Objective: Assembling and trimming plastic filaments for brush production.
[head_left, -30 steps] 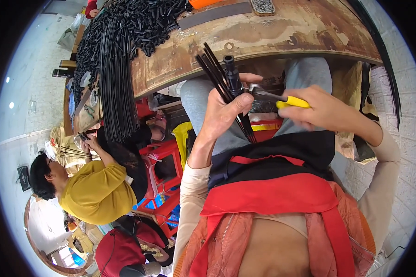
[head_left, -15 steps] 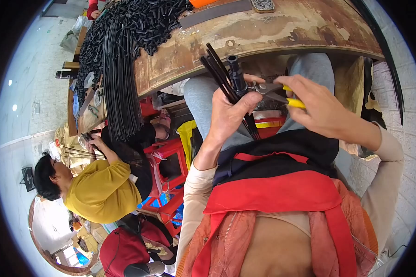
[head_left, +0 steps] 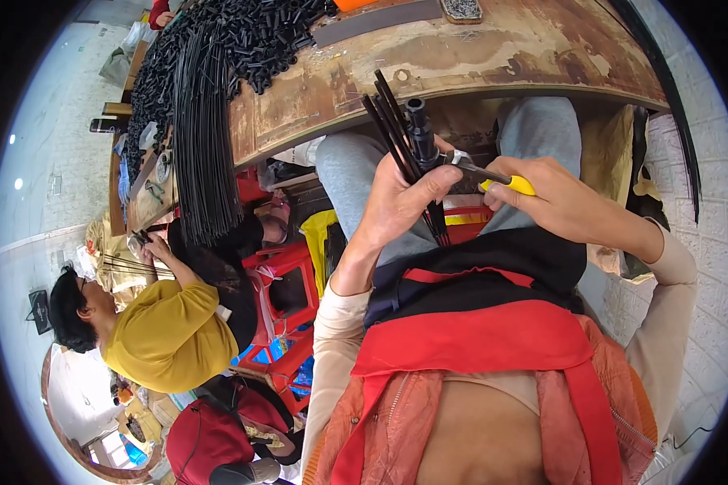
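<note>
The left grip (head_left: 403, 194) is clasping a black tube (head_left: 421, 135) and rods (head_left: 393, 132); the right grip (head_left: 552, 196) is tightly holding pliers (head_left: 521, 186) beside the tube, seemingly mid-work; beyond both, unworked-looking pieces (head_left: 268, 52) are lying on the counter (head_left: 493, 71).

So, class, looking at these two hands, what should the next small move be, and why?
Perhaps squeeze the yellow-handled metal pliers gently: the right grip holds them with their head at the side of the black stepped cylindrical tube, which the left grip holds beside thin black rods.
</note>
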Tool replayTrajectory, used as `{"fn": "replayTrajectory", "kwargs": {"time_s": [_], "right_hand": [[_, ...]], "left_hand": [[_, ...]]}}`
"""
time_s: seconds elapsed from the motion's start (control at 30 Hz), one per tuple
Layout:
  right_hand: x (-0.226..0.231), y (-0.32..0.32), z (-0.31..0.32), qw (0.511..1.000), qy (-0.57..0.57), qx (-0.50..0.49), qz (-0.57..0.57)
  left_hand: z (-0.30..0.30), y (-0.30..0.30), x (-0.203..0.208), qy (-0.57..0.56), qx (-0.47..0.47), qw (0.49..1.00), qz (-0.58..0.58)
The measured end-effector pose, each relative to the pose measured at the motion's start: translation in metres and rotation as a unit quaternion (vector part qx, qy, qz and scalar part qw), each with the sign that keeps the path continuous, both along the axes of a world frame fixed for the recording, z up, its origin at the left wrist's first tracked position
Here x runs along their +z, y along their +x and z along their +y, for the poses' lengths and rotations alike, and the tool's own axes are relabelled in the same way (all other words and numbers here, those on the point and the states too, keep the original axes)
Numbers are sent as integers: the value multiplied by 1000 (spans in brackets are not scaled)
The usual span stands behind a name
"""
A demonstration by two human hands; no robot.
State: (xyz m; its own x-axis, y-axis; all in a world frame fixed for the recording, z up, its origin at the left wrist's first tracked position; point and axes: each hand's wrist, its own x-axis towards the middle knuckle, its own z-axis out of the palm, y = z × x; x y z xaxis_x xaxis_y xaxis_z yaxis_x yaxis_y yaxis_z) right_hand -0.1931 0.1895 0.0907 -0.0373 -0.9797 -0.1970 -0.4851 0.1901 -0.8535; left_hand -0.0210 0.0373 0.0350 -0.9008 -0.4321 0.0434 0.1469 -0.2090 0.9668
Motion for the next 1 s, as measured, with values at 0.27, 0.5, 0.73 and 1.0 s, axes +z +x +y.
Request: {"fn": "replayTrajectory", "kwargs": {"time_s": [0.27, 0.5, 0.73, 1.0], "right_hand": [[20, 0, -7, 978, 176, -14, -109], [-18, -8, -16, 963, 159, -32, -217], [26, -68, -74, 975, -95, -128, -156], [-49, -176, -145, 933, -167, -158, 277]], "left_hand": [[-4, 1, 3, 18, -31, 999, -2], [-13, -8, -6, 33, 60, 997, 36], [-24, -18, -11, 50, 121, 991, -3], [-43, -25, -16, 55, 136, 989, -25]]}}
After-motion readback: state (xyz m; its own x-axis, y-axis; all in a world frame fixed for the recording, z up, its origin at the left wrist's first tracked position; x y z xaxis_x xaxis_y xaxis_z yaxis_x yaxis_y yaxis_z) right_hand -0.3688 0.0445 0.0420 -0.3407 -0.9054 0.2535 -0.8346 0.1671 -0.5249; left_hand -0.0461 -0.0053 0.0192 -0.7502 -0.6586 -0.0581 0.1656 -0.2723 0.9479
